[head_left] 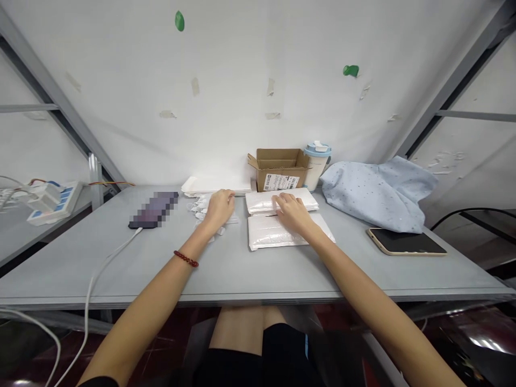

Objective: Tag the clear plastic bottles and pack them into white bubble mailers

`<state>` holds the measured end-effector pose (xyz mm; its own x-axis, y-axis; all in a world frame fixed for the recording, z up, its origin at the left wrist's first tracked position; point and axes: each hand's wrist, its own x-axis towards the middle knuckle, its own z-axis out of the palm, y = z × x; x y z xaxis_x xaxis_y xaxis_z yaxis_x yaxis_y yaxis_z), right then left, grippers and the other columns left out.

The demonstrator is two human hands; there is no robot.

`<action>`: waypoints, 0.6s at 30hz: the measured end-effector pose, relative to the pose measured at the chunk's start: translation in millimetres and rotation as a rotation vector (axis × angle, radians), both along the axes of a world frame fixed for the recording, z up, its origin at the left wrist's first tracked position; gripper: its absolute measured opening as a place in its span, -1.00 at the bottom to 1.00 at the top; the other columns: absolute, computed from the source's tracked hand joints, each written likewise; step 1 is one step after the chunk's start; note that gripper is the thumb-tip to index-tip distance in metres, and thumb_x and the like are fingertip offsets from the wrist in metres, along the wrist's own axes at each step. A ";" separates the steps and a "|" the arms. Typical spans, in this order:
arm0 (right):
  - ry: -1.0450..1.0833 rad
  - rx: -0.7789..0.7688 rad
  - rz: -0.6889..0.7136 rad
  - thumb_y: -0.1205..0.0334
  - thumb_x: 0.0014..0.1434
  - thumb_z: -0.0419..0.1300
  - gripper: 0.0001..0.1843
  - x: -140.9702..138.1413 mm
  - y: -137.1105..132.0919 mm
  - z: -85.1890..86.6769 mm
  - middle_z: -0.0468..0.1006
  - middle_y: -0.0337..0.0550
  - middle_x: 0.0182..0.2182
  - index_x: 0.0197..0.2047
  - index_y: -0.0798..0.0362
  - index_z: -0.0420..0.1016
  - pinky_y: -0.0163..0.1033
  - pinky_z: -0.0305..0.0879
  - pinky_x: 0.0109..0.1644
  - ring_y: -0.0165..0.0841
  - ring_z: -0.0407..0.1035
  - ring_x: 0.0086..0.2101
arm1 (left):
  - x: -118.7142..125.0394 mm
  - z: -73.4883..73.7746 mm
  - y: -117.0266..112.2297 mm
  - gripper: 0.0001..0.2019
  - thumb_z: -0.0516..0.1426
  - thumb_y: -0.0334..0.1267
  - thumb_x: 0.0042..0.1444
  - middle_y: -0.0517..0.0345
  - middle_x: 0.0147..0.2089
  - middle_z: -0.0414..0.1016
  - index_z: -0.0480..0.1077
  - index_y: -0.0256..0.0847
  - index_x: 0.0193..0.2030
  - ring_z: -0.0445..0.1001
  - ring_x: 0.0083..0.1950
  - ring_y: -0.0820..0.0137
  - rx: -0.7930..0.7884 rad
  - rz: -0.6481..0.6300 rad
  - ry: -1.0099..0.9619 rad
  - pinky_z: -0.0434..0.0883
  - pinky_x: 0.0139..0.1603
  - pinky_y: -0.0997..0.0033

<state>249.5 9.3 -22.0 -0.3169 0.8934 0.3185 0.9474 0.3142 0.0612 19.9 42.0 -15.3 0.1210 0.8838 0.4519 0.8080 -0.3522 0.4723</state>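
Note:
My left hand (220, 209) is closed, its fingers curled, beside a pile of small white pieces in clear plastic (199, 206); what its fingers hold, if anything, is hidden. Just behind it lies a flat white stack (213, 185), which looks like paper or envelopes. My right hand (293, 214) rests with fingers apart across two groups of white padded envelopes. Its fingertips touch the rear padded envelope (260, 203), while the palm is over the front padded envelope (266, 234).
An open cardboard box (262, 180) and a blue-lidded cup (316, 169) stand against the wall. To the right are a light blue cloth (371, 191) and a phone (403, 242). On the left, a phone (151, 210) has a white cable (97, 271); a power strip (60, 203) lies beyond.

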 end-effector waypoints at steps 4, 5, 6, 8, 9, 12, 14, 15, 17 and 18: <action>0.001 0.008 0.026 0.39 0.17 0.02 -0.59 -0.3 -1.3 0.4 0.35 0.13 0.04 0.10 0.09 0.28 -0.07 0.11 -0.01 -0.11 0.20 0.03 | -15.4 0.7 26.0 -0.67 -0.04 -0.44 0.08 -0.26 -0.12 0.49 0.49 -0.42 -0.13 0.36 0.02 0.04 0.045 0.037 0.305 0.25 0.08 0.12; 0.001 0.011 0.029 0.39 0.17 0.02 -0.60 -0.5 -1.9 0.7 0.35 0.13 0.04 0.10 0.08 0.28 -0.07 0.11 -0.01 -0.11 0.20 0.03 | -17.6 0.4 32.9 -0.67 -0.04 -0.44 0.08 -0.27 -0.12 0.49 0.49 -0.41 -0.12 0.34 0.04 0.03 0.041 0.038 0.338 0.25 0.08 0.12; 0.001 0.013 0.030 0.39 0.17 0.02 -0.60 -0.7 -2.5 1.0 0.35 0.13 0.04 0.10 0.08 0.28 -0.07 0.11 -0.01 -0.11 0.20 0.03 | -19.2 0.0 39.8 -0.67 -0.03 -0.44 0.08 -0.27 -0.13 0.49 0.49 -0.41 -0.11 0.34 0.05 0.02 0.034 0.034 0.351 0.25 0.07 0.11; 0.001 0.014 0.033 0.39 0.17 0.03 -0.61 -1.2 -3.5 1.6 0.35 0.12 0.04 0.08 0.08 0.29 -0.07 0.11 -0.02 -0.12 0.20 0.03 | -20.9 -0.9 52.5 -0.68 0.01 -0.42 0.06 -0.25 -0.14 0.50 0.49 -0.38 -0.09 0.35 0.04 0.01 0.003 0.022 0.345 0.27 0.05 0.12; 0.000 0.012 0.037 0.39 0.17 0.03 -0.62 -1.3 -3.8 1.7 0.36 0.13 0.03 0.07 0.08 0.29 -0.07 0.11 -0.02 -0.11 0.20 0.03 | -21.4 -1.3 58.2 -0.68 0.03 -0.40 0.05 -0.23 -0.15 0.51 0.50 -0.36 -0.09 0.38 0.01 0.02 -0.020 0.018 0.338 0.28 0.03 0.13; -0.004 -0.003 0.045 0.37 0.17 0.03 -0.64 -1.4 -3.6 1.7 0.36 0.13 0.03 0.06 0.09 0.30 -0.06 0.10 -0.01 -0.10 0.20 0.03 | -22.4 -2.1 71.2 -0.70 0.06 -0.38 0.03 -0.20 -0.20 0.54 0.53 -0.33 -0.13 0.44 -0.08 0.05 -0.080 0.041 0.321 0.33 -0.05 0.17; -0.005 -0.013 0.044 0.36 0.18 0.03 -0.64 -1.2 -3.0 1.6 0.36 0.14 0.03 0.06 0.09 0.29 -0.05 0.10 -0.01 -0.10 0.20 0.03 | -23.2 -1.7 76.1 -0.71 0.05 -0.38 0.04 -0.20 -0.21 0.54 0.54 -0.32 -0.16 0.46 -0.13 0.08 -0.101 0.070 0.330 0.35 -0.11 0.21; -0.005 -0.017 0.041 0.35 0.18 0.03 -0.64 -1.1 -2.8 1.7 0.35 0.13 0.03 0.07 0.09 0.29 -0.05 0.09 0.00 -0.10 0.19 0.03 | -23.6 -1.2 77.4 -0.71 0.04 -0.38 0.04 -0.20 -0.21 0.54 0.55 -0.32 -0.18 0.46 -0.15 0.09 -0.110 0.085 0.344 0.36 -0.13 0.22; -0.003 -0.028 0.036 0.35 0.18 0.03 -0.64 -1.1 -2.7 2.0 0.35 0.12 0.03 0.07 0.09 0.29 -0.04 0.08 0.01 -0.11 0.19 0.04 | -24.3 0.3 78.3 -0.70 0.02 -0.38 0.05 -0.21 -0.21 0.53 0.55 -0.32 -0.19 0.46 -0.17 0.11 -0.125 0.112 0.390 0.36 -0.17 0.25; -0.001 -0.035 0.033 0.35 0.18 0.02 -0.64 -1.2 -2.9 2.2 0.35 0.12 0.03 0.07 0.09 0.29 -0.04 0.08 0.01 -0.11 0.19 0.04 | -24.5 1.3 78.2 -0.70 0.02 -0.38 0.06 -0.22 -0.22 0.53 0.55 -0.32 -0.19 0.46 -0.17 0.12 -0.129 0.122 0.415 0.37 -0.18 0.26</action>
